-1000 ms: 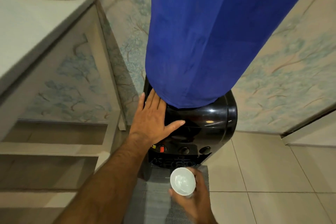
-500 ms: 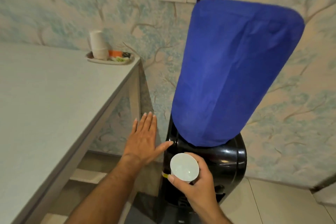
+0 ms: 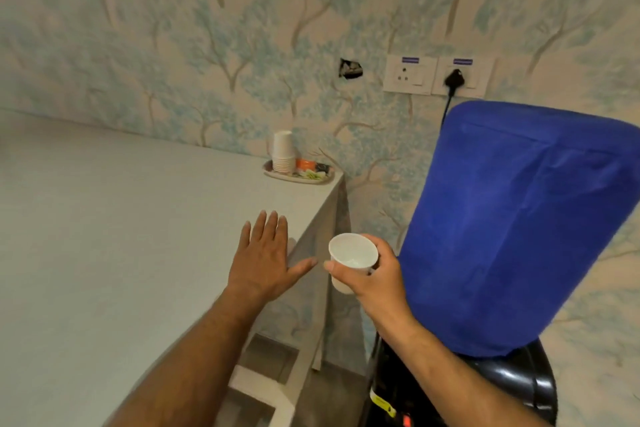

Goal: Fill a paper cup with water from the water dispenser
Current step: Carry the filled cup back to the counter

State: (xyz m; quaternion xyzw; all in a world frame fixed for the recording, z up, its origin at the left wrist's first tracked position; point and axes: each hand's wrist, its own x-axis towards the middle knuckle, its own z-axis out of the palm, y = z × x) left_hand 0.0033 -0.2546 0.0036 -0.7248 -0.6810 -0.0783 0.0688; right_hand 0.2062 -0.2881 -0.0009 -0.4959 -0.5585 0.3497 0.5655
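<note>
My right hand (image 3: 372, 276) grips a white paper cup (image 3: 351, 258), held upright in the air left of the water dispenser, with water showing inside it. The dispenser is a black body (image 3: 512, 381) at the lower right, and its bottle wears a blue cloth cover (image 3: 512, 225). The taps are out of sight apart from a red spot at the bottom edge. My left hand (image 3: 265, 262) hovers flat with fingers spread over the right edge of the grey table (image 3: 121, 236), holding nothing.
A stack of paper cups (image 3: 283, 152) stands on a tray (image 3: 298, 175) with small packets at the table's far corner. Wall sockets (image 3: 434, 75) with a black plug sit above the dispenser. A gap separates table and dispenser.
The view has tilted up from the dispenser's front to the wall and tabletop. My right hand has lifted the cup away from the taps and leftwards. My left hand has left the dispenser top for the table edge.
</note>
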